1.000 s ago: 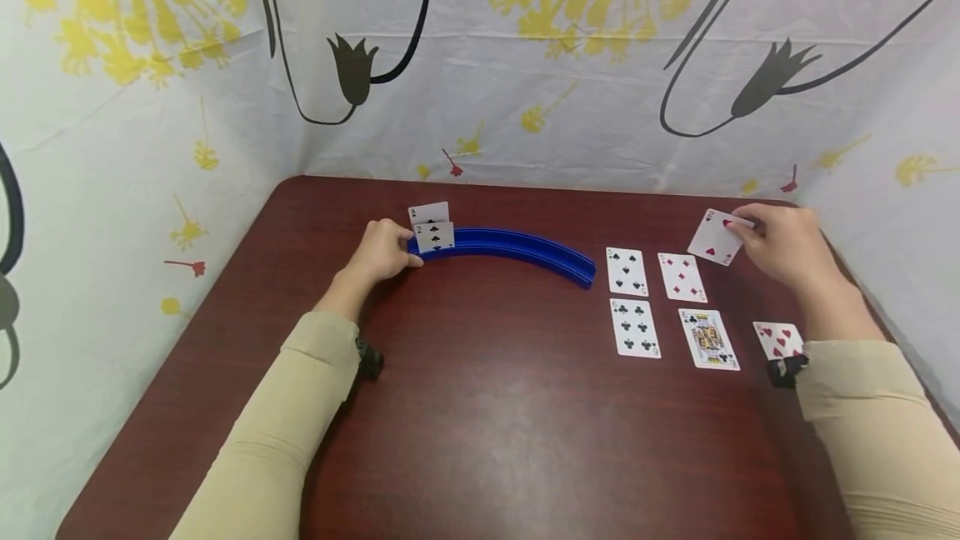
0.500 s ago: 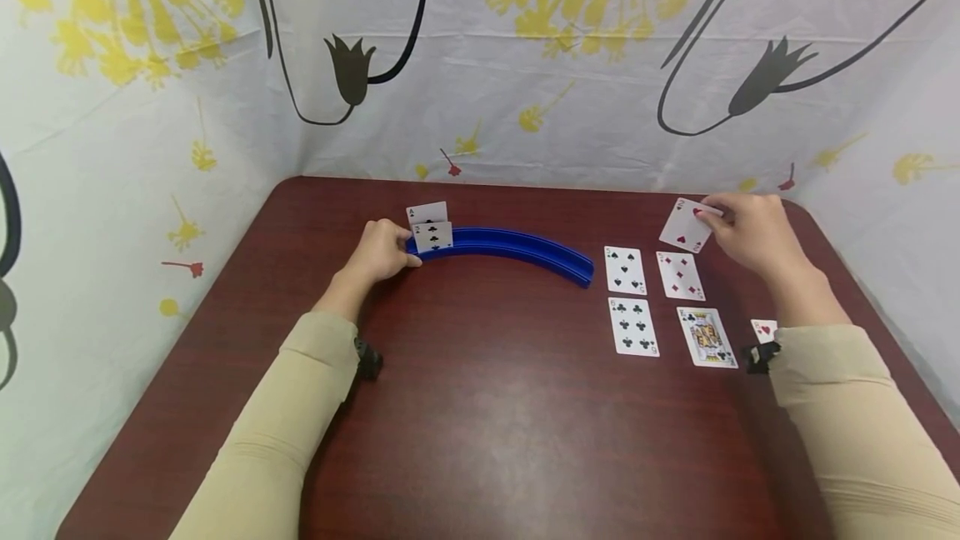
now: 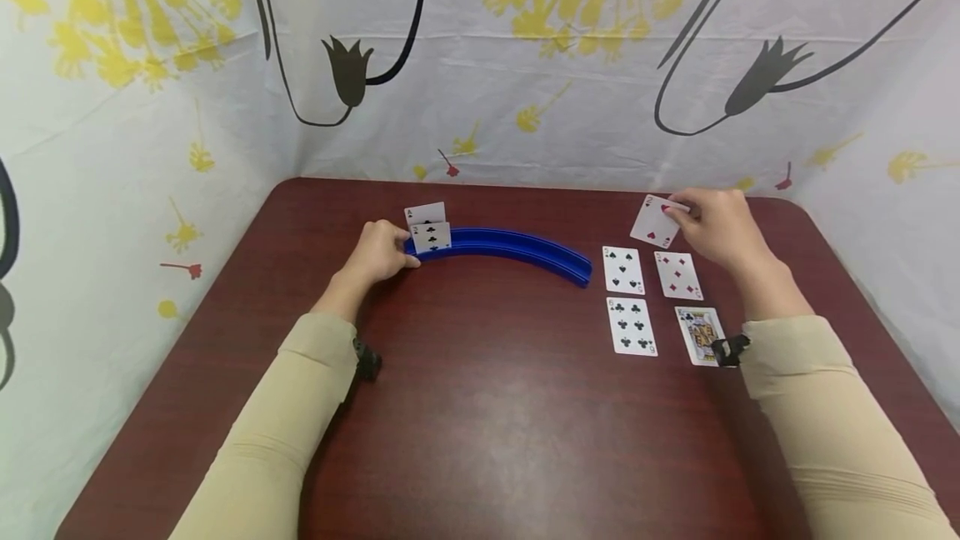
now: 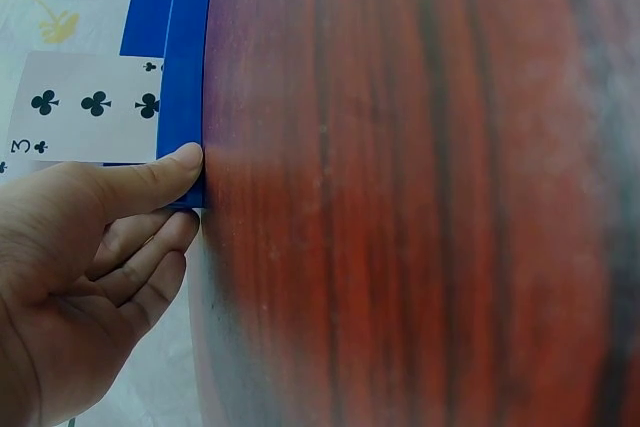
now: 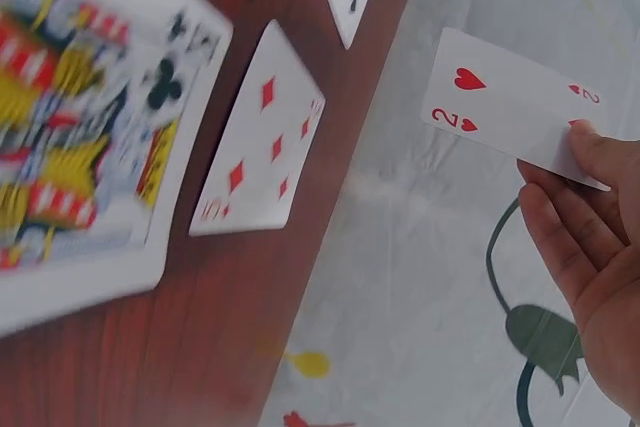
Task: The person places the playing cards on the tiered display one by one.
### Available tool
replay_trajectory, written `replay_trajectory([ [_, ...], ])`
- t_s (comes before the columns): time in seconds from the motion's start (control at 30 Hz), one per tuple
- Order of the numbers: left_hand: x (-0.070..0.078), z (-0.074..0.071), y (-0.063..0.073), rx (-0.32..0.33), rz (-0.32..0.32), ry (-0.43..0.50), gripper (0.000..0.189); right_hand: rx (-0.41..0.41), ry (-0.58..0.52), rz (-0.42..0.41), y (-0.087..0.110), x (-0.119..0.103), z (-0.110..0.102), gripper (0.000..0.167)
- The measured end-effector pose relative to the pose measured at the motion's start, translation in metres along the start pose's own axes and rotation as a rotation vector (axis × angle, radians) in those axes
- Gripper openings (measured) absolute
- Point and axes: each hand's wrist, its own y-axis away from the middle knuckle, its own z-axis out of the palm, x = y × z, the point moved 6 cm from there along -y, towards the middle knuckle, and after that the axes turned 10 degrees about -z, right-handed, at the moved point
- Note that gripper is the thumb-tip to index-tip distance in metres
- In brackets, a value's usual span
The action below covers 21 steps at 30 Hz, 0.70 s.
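My left hand [image 3: 375,251] pinches the left end of a curved blue card holder [image 3: 517,246], the thumb lying over its near wall in the left wrist view. A three of clubs [image 4: 95,104] stands in that end. Behind it rises an ace [image 3: 423,211], mostly covered; its suit is too small to tell. Over at the right, my right hand [image 3: 716,225] pinches a two of hearts [image 3: 651,223] by one edge between thumb and fingers. The card is held face toward me, above and behind the five of diamonds [image 3: 678,276].
Face up on the dark red table [image 3: 510,423] lie a five of spades [image 3: 623,270], a six of clubs [image 3: 632,326] and a king of clubs [image 3: 693,332], partly hidden by the wrist camera [image 3: 727,350]. A patterned cloth [image 3: 465,132] hangs behind the table.
My right hand has moved left with the two of hearts, past the five of diamonds. The right forearm now covers the heart card at the far right. My left hand stays put.
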Motion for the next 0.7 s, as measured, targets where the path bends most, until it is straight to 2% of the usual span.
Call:
replay_trajectory([
  [0.37,0.001,-0.001,0.001,-0.002,0.000,0.005,0.055,-0.005,-0.046,-0.017,-0.012,-0.014,0.012,0.008],
  [0.7,0.001,0.000,0.000,-0.004,0.000,0.011,0.055,-0.005,-0.034,-0.044,-0.018,-0.022,0.020,0.008],
])
